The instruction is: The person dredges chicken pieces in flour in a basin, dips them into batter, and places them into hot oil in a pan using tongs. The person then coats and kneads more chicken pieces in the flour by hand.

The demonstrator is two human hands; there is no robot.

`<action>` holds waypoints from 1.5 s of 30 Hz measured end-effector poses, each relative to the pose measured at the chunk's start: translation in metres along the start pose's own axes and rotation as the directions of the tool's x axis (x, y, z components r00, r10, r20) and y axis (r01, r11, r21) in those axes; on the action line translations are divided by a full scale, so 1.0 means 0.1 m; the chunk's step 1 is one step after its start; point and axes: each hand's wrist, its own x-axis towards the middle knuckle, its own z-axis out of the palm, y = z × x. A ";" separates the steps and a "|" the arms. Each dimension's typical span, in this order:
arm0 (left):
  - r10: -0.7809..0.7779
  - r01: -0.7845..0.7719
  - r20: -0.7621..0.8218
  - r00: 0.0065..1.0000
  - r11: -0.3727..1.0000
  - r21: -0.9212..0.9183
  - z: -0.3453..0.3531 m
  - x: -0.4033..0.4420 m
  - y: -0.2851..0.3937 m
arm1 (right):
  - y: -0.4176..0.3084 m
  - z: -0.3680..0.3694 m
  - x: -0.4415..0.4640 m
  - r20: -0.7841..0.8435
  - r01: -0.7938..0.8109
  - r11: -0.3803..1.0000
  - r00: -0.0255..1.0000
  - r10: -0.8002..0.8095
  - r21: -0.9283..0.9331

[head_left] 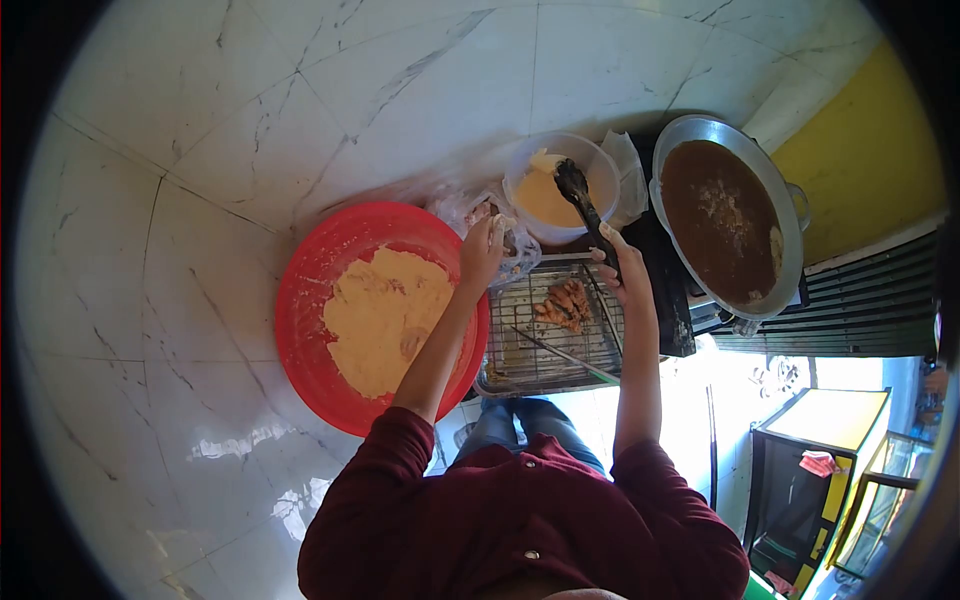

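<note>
My left hand (482, 252) is closed at the edge of a clear plastic bag (522, 262) with pieces of raw meat inside; its fingertips look floury. My right hand (624, 262) grips black tongs (580, 195), whose tips reach over a clear plastic tub (515, 165) of pale yellow batter (545, 200). Whether the tips hold anything cannot be made out. Left of my left forearm stands a wide red basin (310, 280) of pale flour (375, 320). Below my hands, a wire rack on a tray (500, 350) bears browned fried pieces (566, 305).
A large metal pan (690, 130) of brown oil (715, 215) with bubbling froth sits on a stove (675, 315) to the right. Long thin metal tools (565, 355) lie across the rack. A yellow-black glass cabinet (810, 480) stands at lower right. White marbled tiles (200, 270) surround the left side.
</note>
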 end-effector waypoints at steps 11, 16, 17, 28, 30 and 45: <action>0.080 -0.078 -0.039 0.996 0.995 0.063 -0.03 0.00 0.08 | 0.24 -0.17 0.00 -0.078 -0.029 0.999 0.996 0.031 0.023; 0.016 -0.015 -0.012 1.000 0.998 0.069 -0.03 0.01 0.10 | 0.28 -0.20 0.02 -0.051 -0.039 0.997 0.998 0.043 0.064; 0.063 -0.060 -0.044 0.997 0.996 0.061 -0.02 0.00 0.09 | 0.29 -0.23 0.03 -0.012 -0.065 0.991 0.998 0.067 0.114; -0.110 0.095 -0.037 0.993 0.956 -0.278 -0.12 -0.10 0.22 | 0.34 -0.23 -0.13 0.082 -0.097 0.979 0.993 0.083 0.179; -0.092 0.048 -0.127 0.988 0.948 -0.313 -0.24 -0.28 0.22 | 0.30 -0.15 -0.27 0.144 -0.120 0.979 0.985 0.096 0.162; -0.277 0.522 -0.509 0.815 0.731 0.439 -1.76 -2.62 0.09 | 0.92 1.05 -0.38 0.404 -0.090 0.764 0.807 0.432 -0.638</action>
